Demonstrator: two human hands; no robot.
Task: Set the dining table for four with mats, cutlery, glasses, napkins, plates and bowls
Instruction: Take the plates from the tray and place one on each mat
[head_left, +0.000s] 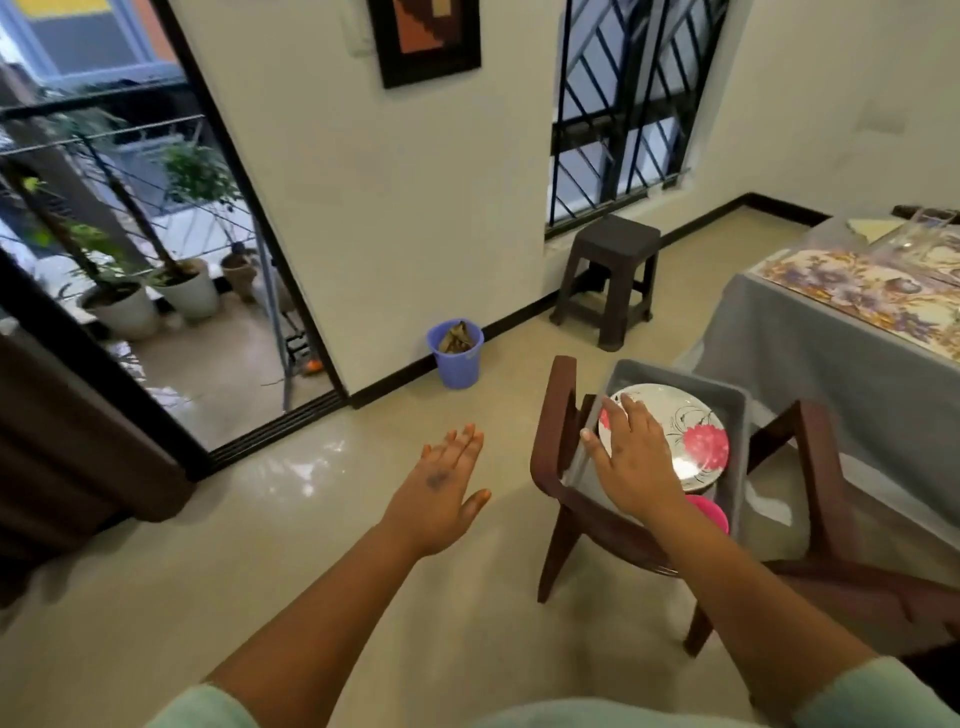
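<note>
While the right hand reaches flat, fingers straight, over the round white plate with a pink flower and black scrollwork, that plate lies in a grey plastic tub on the dark wooden armchair. Whether the fingers touch the plate cannot be told. Left of the armchair, the left hand hovers open-palmed, holding nothing.

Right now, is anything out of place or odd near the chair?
Yes: the plates are not on the table but in a grey tub on the chair. Nothing looks spilled or broken. The right hand hovers open over them.
</note>
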